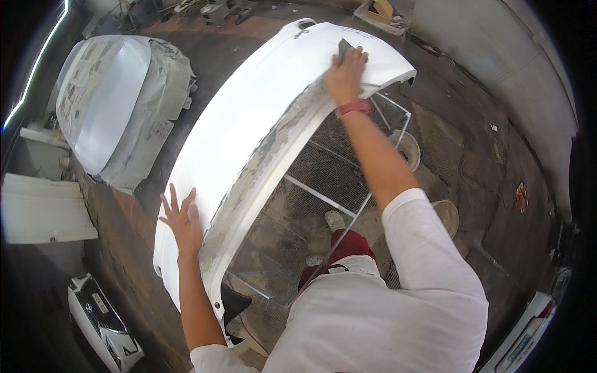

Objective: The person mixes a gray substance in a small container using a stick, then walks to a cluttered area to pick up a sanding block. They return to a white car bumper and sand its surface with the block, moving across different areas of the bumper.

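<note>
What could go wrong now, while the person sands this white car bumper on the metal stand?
1. The bumper overhangs the wire stand; only the flat left hand steadies it, so it may slip.
2. The right hand presses the dark sanding piece at full reach near the far end; the person may lose balance.

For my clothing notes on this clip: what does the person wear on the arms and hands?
Both hands are bare, no gloves. The right hand has a red band around the wrist; the left hand has nothing on its wrist. Both forearms are uncovered. Short white sleeves of a white T-shirt end above the elbows.
</note>
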The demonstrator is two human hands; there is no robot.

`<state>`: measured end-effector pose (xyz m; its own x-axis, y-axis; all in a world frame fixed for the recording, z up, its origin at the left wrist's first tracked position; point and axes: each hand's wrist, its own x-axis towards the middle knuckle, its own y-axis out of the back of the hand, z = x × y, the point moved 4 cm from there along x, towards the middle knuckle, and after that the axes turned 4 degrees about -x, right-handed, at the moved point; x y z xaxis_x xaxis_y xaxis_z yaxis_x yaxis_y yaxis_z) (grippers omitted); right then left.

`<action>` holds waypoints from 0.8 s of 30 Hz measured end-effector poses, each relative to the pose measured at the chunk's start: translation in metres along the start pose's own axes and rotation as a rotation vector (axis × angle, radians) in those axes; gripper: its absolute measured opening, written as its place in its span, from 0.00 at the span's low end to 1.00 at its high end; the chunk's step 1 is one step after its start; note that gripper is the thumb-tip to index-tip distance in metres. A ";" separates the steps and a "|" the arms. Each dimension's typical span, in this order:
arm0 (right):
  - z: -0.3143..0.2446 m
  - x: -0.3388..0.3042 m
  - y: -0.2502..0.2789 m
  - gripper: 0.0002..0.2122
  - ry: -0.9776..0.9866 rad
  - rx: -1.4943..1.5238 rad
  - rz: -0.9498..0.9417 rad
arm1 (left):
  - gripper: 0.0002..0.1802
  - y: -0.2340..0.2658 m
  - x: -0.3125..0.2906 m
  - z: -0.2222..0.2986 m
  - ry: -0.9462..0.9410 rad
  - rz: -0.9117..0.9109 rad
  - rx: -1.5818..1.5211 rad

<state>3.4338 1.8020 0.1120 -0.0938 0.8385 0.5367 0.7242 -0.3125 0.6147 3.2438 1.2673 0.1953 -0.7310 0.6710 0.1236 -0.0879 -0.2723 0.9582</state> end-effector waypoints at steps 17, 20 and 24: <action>-0.023 0.032 0.029 0.15 0.482 0.009 -0.621 | 0.22 -0.002 0.003 0.000 0.006 0.103 -0.065; -0.080 -0.023 0.019 0.08 0.501 0.117 -0.721 | 0.23 -0.006 0.006 0.005 0.035 0.101 -0.040; -0.239 -0.214 0.094 0.17 0.931 0.306 -0.947 | 0.23 -0.002 -0.012 -0.015 0.094 0.096 -0.002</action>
<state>3.3586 1.4863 0.1930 -0.9685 0.0278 0.2473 0.2357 0.4217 0.8756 3.2425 1.2489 0.1880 -0.7966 0.5740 0.1895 -0.0163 -0.3337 0.9425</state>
